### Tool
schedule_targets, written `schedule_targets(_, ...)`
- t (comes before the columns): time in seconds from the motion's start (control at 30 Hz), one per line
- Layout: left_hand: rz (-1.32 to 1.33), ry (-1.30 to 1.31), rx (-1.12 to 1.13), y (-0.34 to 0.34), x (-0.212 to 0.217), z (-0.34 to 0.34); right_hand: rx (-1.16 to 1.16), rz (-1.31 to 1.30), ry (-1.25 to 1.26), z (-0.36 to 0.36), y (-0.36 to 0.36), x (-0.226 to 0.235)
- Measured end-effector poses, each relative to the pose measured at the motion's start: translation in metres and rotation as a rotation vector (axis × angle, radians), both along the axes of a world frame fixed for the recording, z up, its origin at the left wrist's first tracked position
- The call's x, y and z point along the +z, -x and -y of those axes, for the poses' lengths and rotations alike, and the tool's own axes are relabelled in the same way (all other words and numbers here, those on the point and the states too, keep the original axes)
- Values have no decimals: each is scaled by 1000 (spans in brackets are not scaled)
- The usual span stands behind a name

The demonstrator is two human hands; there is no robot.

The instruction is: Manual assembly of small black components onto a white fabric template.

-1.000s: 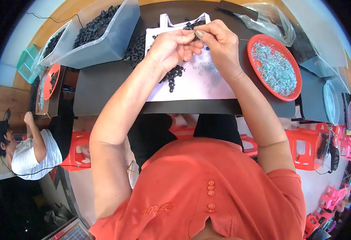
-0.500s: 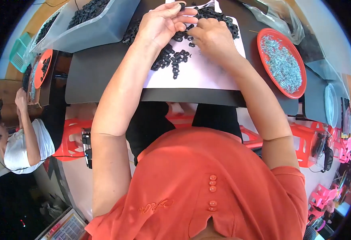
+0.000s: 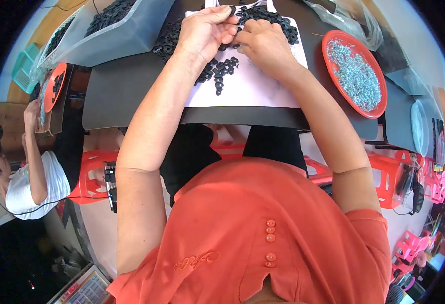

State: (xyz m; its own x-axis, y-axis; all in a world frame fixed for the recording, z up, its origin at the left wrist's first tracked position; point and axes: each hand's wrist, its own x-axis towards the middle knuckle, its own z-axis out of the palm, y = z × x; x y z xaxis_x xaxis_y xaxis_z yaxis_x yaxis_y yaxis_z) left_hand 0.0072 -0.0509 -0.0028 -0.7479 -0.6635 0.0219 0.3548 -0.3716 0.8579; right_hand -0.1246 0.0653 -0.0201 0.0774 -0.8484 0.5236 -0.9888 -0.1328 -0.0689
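My left hand (image 3: 208, 33) is raised over a white mat (image 3: 263, 93), its thumb and forefinger pinched on a small black plastic part (image 3: 232, 10). Close beside it my right hand (image 3: 267, 46) has its fingers curled together at the loose parts; anything in its fingertips is hidden. A heap of small black parts (image 3: 278, 21) lies behind the hands at the mat's far side. A smaller cluster of them (image 3: 223, 73) is spread on the mat nearer to me. More black parts (image 3: 167, 39) are piled left of my left wrist.
A red plate (image 3: 329, 43) of small silvery pieces stands on the dark table (image 3: 126, 91) at right. A translucent bin (image 3: 116, 38) of black parts is at far left, a clear plastic bag (image 3: 351, 25) at far right. Another person (image 3: 40, 177) sits at left by an orange plate (image 3: 48, 101).
My right hand has drawn up against the left fingertips, and the left fingers have curled in more. The whole view has shifted slightly.
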Motion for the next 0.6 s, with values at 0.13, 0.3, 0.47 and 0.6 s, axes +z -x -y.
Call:
schedule_targets(0.13, -3, 79, 69, -1, 1, 1, -32, -49, -11, 6, -3, -1)
schedule_targets(0.3, -40, 94, 207, 5, 1, -8, -57, -6, -66, 0, -1, 7)
schedule_targets(0.47, -59, 137, 328, 11, 6, -22, 68, 391, 59, -2, -2, 25)
schedule_targets(0.6, -128, -3, 260, 22, -2, -30, 247, 436, 243, -2, -21, 20)
